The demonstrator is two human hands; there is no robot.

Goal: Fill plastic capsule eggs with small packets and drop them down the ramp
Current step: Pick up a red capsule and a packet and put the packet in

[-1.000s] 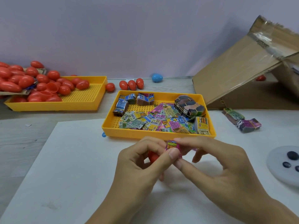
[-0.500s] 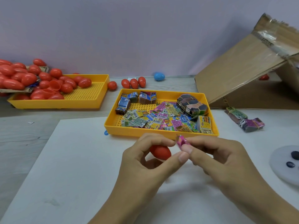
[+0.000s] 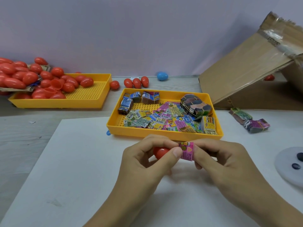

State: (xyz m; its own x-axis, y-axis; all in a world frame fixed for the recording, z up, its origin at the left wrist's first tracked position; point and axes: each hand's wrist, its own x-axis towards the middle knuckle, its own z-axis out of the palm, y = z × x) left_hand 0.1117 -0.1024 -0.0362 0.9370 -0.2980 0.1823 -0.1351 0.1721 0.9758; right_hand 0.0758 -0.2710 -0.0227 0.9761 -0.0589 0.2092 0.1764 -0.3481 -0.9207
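Note:
My left hand (image 3: 144, 163) curls round a red capsule egg piece (image 3: 160, 152) just in front of the near yellow tray (image 3: 164, 132). A small pink packet (image 3: 186, 151) is pinched between my left thumb and the fingers of my right hand (image 3: 221, 159), right beside the egg. That tray holds several loose colourful packets (image 3: 164, 117) and banded bundles. The cardboard ramp (image 3: 242, 74) slopes up at the right.
A second yellow tray (image 3: 91, 97) at the back left carries a heap of red eggs (image 3: 32, 79). Loose red eggs (image 3: 136, 82) and a blue egg (image 3: 162, 76) lie by the wall. Two packet bundles (image 3: 250, 122) and a grey disc (image 3: 290, 166) lie at the right.
The pink packet has gone from edge-on to flat and unfolded between both hands. The view has tipped slightly, and the hands stay in the same place.

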